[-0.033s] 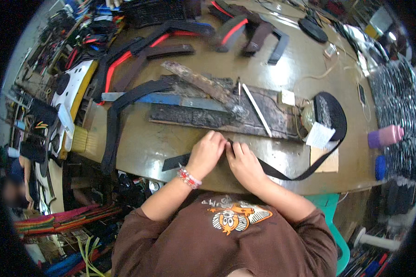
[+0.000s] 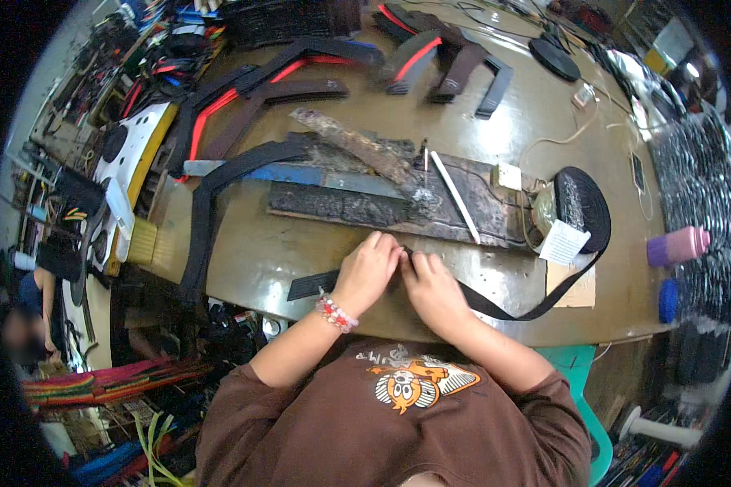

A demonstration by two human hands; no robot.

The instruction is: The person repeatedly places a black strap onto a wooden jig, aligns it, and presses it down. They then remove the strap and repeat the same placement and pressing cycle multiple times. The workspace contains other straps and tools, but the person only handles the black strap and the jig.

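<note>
A black webbing strap (image 2: pixel 508 313) runs along the near side of the table beneath my hands. Its loose end lies flat beside my left wrist, and the other side curves up to a large roll of black webbing (image 2: pixel 597 215) on the right. My left hand (image 2: pixel 369 269) pinches the strap, fingertips together. Close beside it, almost touching, my right hand (image 2: pixel 432 282) is also closed on the strap. A small dark bit of it shows between the fingertips; the rest of the grip is hidden by my fingers.
Beyond my hands lies a scorched board (image 2: pixel 341 213) with a blue metal bar (image 2: pixel 280 173) and a white stick (image 2: pixel 455 197). Bundles of cut straps (image 2: pixel 203 219) lie left and far. A pink-purple bottle (image 2: pixel 681 245) stands right. Another person (image 2: pixel 36 312) is at far left.
The whole view has shifted very slightly. Both hands keep their hold on the webbing strap, with hardly any movement.
</note>
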